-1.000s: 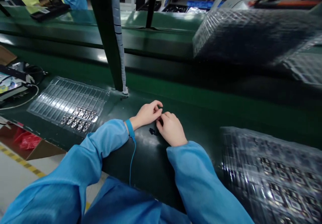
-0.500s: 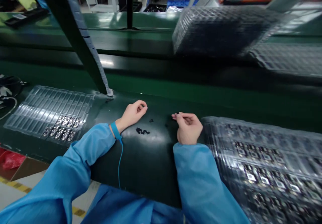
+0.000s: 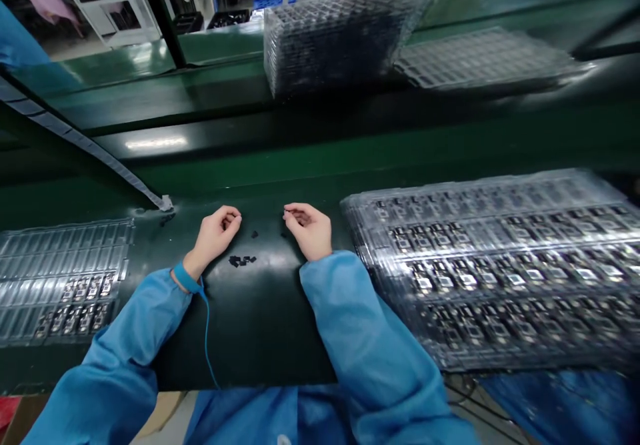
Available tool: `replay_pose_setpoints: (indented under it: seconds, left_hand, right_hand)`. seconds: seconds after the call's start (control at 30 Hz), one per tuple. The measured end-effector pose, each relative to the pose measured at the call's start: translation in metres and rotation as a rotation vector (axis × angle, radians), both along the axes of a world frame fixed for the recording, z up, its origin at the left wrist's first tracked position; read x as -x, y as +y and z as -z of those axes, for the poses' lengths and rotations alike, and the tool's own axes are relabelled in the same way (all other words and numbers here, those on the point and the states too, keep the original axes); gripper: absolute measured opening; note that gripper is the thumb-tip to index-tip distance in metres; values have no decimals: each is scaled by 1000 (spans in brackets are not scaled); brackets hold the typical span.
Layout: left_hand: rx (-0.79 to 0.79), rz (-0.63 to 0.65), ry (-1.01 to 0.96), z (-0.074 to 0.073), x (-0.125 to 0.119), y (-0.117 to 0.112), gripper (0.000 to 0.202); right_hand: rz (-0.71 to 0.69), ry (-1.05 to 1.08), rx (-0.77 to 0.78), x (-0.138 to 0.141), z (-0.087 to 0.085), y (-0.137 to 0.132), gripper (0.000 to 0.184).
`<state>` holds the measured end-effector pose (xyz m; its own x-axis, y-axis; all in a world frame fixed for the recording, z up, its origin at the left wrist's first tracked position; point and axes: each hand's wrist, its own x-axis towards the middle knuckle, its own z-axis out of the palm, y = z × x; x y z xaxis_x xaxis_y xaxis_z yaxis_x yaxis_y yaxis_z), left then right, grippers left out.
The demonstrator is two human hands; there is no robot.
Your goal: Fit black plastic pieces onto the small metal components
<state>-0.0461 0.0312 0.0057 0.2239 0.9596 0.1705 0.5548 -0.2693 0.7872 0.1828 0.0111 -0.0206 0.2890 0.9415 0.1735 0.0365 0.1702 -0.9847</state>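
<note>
My left hand point(image 3: 216, 233) rests on the dark green bench with its fingers curled in a pinch; what it holds is too small to name. My right hand point(image 3: 309, 227) lies a short way to the right, thumb and fingers pinched together on something tiny and dark. Between and just below the hands sits a small heap of black parts point(image 3: 241, 260), and one loose black part point(image 3: 254, 235) lies apart. A blue wrist strap point(image 3: 186, 278) with a cord circles my left wrist. Both arms wear blue sleeves.
A clear tray of small components point(image 3: 500, 265) lies right of my right hand. A mostly empty clear tray point(image 3: 60, 265) with a few metal parts sits at the left. A tall stack of trays point(image 3: 340, 38) stands beyond the conveyor. A dark post base point(image 3: 163, 201) stands at the left.
My hands, joined together a second ago, have parted, the right one drawing away to the right. The view has swung right, bringing the component tray fully into sight.
</note>
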Motion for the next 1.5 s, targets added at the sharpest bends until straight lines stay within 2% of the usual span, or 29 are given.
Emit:
replay_pose_setpoints:
  seconds: [0.13,0.27,0.83,1.27,1.5]
  left_hand:
    - [1,1,13,-1,0,0,16]
    - [-6,-7,33,-1,0,0,15]
    - [-11,-3,65,-5,0,-2,16]
    - [-9,-4,57,-1,1,-1,16]
    - [-19,-10,59,-3,0,-1,14]
  right_hand:
    - [-21,-40,-16,-1,-1,0,18]
    - [-39,21,22,-2,0,1,25]
    - [-33,43,59,2,-2,-1,21]
    - [14,-111,-24,-1,0,-1,21]
    - [28,-40,-72,1,-2,-3,12]
